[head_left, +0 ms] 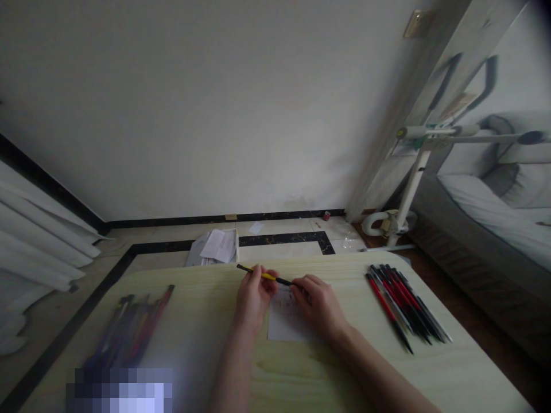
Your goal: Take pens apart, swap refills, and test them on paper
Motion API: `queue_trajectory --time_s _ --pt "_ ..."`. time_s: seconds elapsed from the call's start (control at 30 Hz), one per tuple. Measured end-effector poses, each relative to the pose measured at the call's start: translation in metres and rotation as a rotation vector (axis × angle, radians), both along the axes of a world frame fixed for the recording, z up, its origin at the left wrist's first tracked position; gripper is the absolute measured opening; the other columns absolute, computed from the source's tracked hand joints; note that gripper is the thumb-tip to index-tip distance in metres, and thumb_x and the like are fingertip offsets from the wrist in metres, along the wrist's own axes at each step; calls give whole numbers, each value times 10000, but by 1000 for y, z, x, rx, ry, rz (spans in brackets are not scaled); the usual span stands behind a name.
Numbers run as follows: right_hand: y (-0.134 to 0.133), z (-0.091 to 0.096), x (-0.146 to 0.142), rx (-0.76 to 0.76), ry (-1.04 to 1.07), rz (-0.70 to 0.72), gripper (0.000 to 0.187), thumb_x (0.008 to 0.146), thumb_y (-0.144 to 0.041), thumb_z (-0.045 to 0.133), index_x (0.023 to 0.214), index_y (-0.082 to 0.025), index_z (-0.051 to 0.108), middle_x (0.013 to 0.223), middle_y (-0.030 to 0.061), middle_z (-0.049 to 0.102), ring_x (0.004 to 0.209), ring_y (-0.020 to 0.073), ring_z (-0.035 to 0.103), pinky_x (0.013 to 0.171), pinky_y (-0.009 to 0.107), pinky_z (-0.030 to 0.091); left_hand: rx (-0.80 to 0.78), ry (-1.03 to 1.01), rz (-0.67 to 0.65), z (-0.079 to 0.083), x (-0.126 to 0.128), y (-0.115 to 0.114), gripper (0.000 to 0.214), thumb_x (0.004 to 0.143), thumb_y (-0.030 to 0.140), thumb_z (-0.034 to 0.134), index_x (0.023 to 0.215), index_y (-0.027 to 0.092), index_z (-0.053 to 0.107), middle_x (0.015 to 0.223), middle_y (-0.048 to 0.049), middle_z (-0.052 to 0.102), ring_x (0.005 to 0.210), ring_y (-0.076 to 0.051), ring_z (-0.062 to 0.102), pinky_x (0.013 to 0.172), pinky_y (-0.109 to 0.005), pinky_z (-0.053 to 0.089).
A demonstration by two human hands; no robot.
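So the pen (pixel 267 276) is right in the middle of things, held just above the table (pixel 430 367) at 12 o'clock from the person, straight out past both forearms. Its long axis runs pretty much 9-to-3, with the left end tipped a bit away toward 10. It's black at both ends and yellow in the middle.

The left hand (pixel 253 295) has its fingers curled around the yellow part, with the free tip poking out past it at 10 o'clock. The right hand (pixel 317 303) is closed on the other black end, fingertips pinching it. Neither hand is nearer, since each holds one end and they sit close together with only a short bit of pen between them.

Under the hands lies a white sheet of paper (pixel 284 328), flat on the pale wood (there seem to be faint marks on it, too small to read). At 3 o'clock, well apart from the hands, lies a row of red and black pens (pixel 404 307), all parallel. At 9 o'clock there's another bunch of pens (pixel 135 324), looser and blurry.

Past the table at 12 there's tiled floor with a black border, some loose papers (pixel 217 246) on it, and a plain white wall. There's a white metal stand (pixel 413 178) and a grey bed (pixel 491 206) at 2 o'clock, and curtains (pixel 38 235) at 9.
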State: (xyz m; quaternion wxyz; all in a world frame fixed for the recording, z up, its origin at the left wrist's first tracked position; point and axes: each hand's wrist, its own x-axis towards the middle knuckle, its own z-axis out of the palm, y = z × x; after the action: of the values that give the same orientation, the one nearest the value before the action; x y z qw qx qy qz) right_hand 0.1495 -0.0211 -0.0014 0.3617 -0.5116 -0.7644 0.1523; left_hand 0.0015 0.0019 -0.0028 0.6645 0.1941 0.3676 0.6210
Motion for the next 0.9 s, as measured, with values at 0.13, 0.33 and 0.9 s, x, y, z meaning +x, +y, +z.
queue_trajectory --time_s 0.13,0.33,0.9 --pt "0 0 0 -23 -7 -4 142 829 -213 481 850 -188 619 687 29 575 654 145 526 592 240 397 -10 -2 6 -1 0 0 189 737 309 580 769 157 470 666 -50 630 480 -96 505 491 -216 379" --pt "1 0 0 -12 -2 0 135 825 -207 486 845 -183 618 692 28 575 652 141 524 580 236 392 -11 1 8 0 0 0 211 719 320 600 762 155 476 668 -57 630 500 -103 518 499 -219 386" --pt "0 0 0 6 8 -7 141 816 -207 489 844 -187 626 684 32 583 645 142 533 575 240 407 -28 -9 18 3 1 0 223 700 324 622 739 151 487 655 -59 629 491 -101 519 487 -213 382"
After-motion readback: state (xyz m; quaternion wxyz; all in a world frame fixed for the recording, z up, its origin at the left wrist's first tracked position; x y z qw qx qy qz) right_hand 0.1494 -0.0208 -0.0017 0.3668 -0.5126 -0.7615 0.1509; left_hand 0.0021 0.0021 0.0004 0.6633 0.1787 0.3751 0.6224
